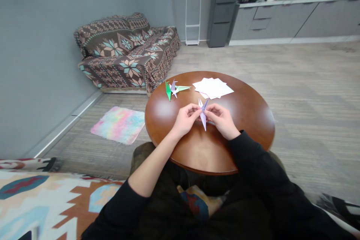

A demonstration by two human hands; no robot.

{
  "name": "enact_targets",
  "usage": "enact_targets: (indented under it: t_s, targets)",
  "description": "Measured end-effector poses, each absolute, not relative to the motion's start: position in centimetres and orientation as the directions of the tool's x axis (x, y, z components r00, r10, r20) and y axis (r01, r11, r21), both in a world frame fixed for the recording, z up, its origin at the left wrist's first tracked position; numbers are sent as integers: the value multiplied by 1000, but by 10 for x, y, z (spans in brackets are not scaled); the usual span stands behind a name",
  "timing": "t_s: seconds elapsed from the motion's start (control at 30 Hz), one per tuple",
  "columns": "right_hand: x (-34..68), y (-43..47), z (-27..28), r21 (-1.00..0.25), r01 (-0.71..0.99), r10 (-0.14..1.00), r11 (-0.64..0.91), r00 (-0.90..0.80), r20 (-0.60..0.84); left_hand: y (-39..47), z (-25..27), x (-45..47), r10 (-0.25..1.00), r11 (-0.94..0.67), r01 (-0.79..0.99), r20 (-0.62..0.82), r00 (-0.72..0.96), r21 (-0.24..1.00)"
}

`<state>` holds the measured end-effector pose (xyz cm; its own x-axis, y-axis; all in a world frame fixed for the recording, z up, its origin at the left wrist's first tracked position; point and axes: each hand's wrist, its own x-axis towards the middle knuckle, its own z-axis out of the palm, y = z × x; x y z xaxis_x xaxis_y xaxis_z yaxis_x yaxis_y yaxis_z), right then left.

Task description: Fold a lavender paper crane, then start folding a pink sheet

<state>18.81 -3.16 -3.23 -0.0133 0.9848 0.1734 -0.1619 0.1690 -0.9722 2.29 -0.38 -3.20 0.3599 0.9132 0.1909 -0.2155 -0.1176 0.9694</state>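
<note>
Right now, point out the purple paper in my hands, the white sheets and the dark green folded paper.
Purple paper (203, 119): head view, on its lower spike.
White sheets (213, 88): head view, middle of the pile.
Dark green folded paper (168, 91): head view, its middle.

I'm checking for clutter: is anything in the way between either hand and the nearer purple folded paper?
Nothing visible is: the left hand and right hand both hold the purple folded paper directly. The white sheets and other folded pieces lie farther off on the table.

Place: a home
Seating: brown patterned cloth-draped sofa (129, 65), beyond left hand (184, 120)
Kitchen: long grey flat-fronted cabinets (289, 20), beyond right hand (223, 120)
</note>
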Motion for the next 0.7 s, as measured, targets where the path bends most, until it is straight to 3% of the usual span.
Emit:
enact_targets:
  t_s: [0.47, 0.7]
  targets:
    - [187, -32, -35, -975, -125, 983, 185, 7, 185, -6, -31, 24, 898, -246, -115, 271, 347, 962]
    - [187, -34, -34, -931, -37, 911, 363, 227, 346, -4, -29, 19, 934, -238, -125, 263, 240, 963]
